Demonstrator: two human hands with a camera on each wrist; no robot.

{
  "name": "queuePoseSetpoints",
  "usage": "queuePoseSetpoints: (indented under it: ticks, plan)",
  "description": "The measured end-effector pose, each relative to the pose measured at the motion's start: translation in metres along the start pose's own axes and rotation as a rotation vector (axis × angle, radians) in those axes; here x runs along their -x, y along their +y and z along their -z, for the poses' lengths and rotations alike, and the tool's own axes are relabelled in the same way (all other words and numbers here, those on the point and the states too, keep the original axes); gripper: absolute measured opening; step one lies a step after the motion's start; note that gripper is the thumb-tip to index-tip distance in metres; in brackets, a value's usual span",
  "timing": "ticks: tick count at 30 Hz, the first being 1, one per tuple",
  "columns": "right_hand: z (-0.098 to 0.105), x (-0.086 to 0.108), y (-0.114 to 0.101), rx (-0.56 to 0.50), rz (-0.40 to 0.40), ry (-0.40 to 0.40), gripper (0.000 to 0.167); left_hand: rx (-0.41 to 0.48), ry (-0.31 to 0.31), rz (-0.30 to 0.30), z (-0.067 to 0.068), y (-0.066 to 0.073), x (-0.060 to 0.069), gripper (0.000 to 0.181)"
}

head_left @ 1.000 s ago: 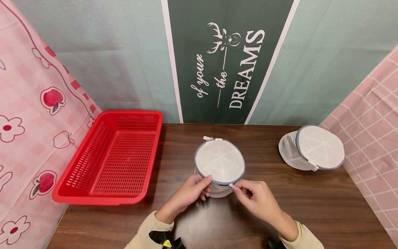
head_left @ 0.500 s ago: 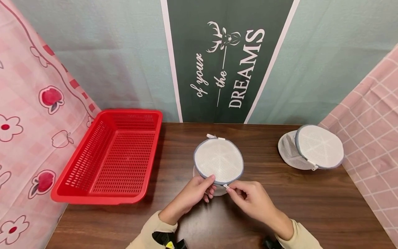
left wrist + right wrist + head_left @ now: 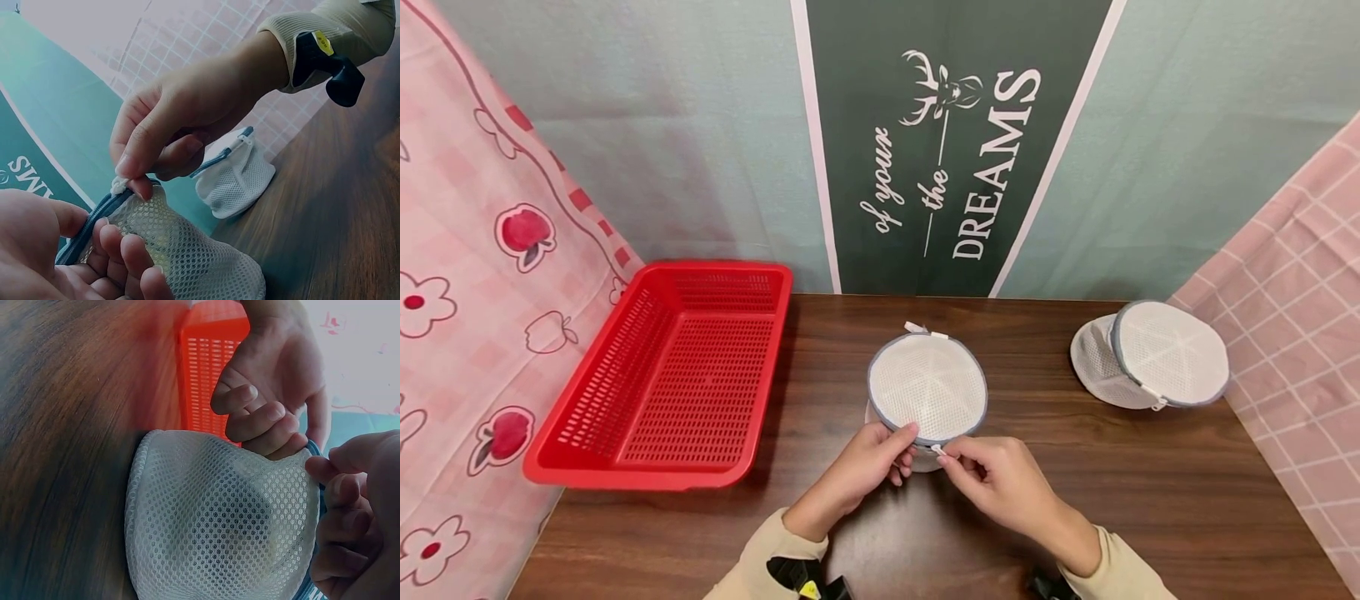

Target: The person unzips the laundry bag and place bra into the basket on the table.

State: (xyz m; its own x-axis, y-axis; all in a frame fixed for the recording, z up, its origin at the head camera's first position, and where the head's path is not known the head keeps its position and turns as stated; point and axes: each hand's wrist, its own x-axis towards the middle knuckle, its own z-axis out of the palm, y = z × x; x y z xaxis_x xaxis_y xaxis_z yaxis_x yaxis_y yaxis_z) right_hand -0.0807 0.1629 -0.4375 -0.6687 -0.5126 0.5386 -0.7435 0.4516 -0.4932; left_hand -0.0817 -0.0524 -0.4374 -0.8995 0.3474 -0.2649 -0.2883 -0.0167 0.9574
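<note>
A white mesh laundry bag (image 3: 928, 387) with a blue-grey zipped rim stands on the table in front of me. My left hand (image 3: 868, 460) pinches the rim at its near left, thumb on top and fingers below against the mesh. Just to the right, my right hand (image 3: 1000, 482) pinches the white zipper pull (image 3: 119, 185) between thumb and forefinger. In the right wrist view, the mesh side (image 3: 219, 512) shows a vague darker shape behind it, too unclear to name.
A red perforated plastic basket (image 3: 700, 392) stands on the left of the table. A second white mesh bag (image 3: 1172, 354) leans over at the far right, near the pink checked cloth (image 3: 1300, 333). Green printed cloth (image 3: 955, 167) hangs behind the table.
My right hand has moved left along the near rim with the zipper pull, closer to my left hand. The bag has turned slightly, its back tab shifting right. Basket and second bag stay put.
</note>
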Motion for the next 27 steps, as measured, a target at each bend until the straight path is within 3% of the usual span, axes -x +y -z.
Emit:
queuePoseSetpoints:
  ticks: [4, 9, 27]
  plan:
    - [-0.0012, -0.0007, 0.0021, 0.090, 0.068, 0.002, 0.015, 0.015, -0.004, -0.007, 0.0010, 0.0000, 0.0007, 0.034]
    - [-0.0020, -0.0014, 0.0036, 0.184, 0.146, -0.008, 0.023, 0.017, -0.002, -0.010, 0.0024, -0.0016, 0.0008, 0.032]
    - [0.0008, -0.0035, 0.0060, 0.222, 0.139, 0.005, 0.022, 0.003, 0.000, -0.007, 0.0030, -0.0021, -0.0004, 0.034]
